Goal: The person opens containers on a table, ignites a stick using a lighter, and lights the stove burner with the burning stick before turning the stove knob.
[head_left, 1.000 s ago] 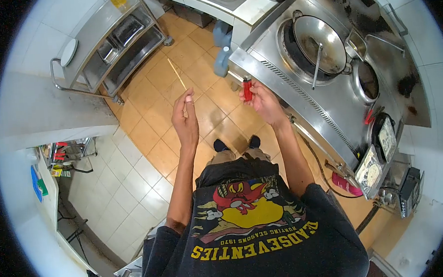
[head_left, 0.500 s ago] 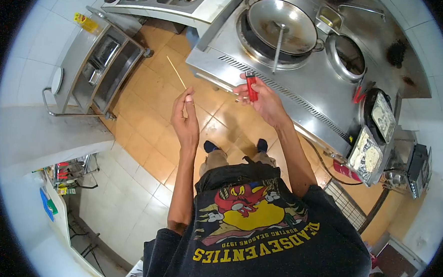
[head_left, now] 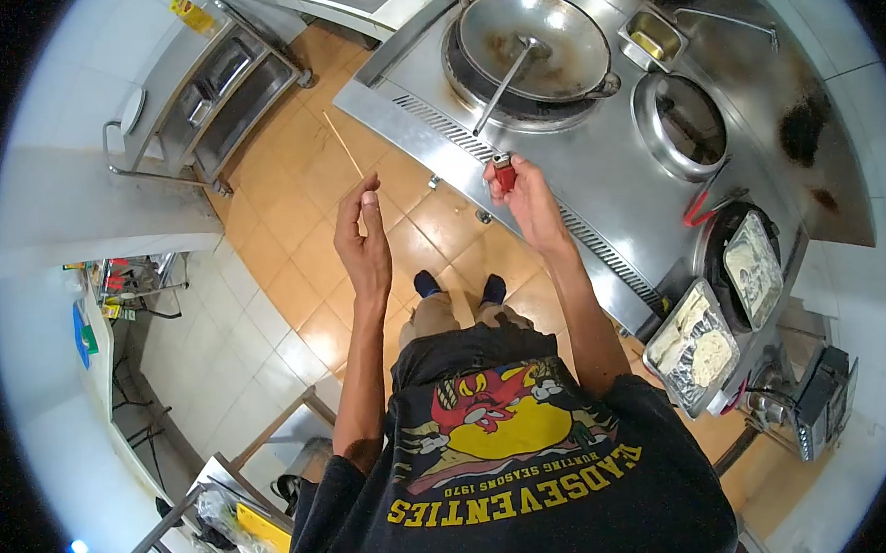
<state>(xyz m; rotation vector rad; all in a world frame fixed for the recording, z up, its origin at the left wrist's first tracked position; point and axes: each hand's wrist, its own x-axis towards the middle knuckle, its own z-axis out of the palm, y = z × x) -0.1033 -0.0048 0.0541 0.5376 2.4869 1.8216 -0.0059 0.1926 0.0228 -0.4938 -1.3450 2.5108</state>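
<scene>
Pinched at the fingertips of my left hand (head_left: pixel 364 243) is a thin wooden stick (head_left: pixel 342 142), pointing up and away over the tiled floor. My right hand (head_left: pixel 532 204) is closed around a red lighter (head_left: pixel 505 176) with a metal top, near the front edge of the steel stove. No flame shows. Beyond that hand, a large wok (head_left: pixel 552 55) sits on a burner with a long-handled ladle (head_left: pixel 503 88) lying in it. The two hands are apart.
The steel stove (head_left: pixel 597 158) also bears a round pot (head_left: pixel 681 129), a square metal container (head_left: pixel 651 40), red-handled tongs (head_left: pixel 700 206) and two foil-lined trays (head_left: pixel 695 348). At the left back stands a steel trolley (head_left: pixel 159 111) with a yellow bottle (head_left: pixel 192 16).
The stove and wok now appear closer and further left in view. The lighter has tilted and looks shorter. Both hands keep their hold on the stick and the lighter.
</scene>
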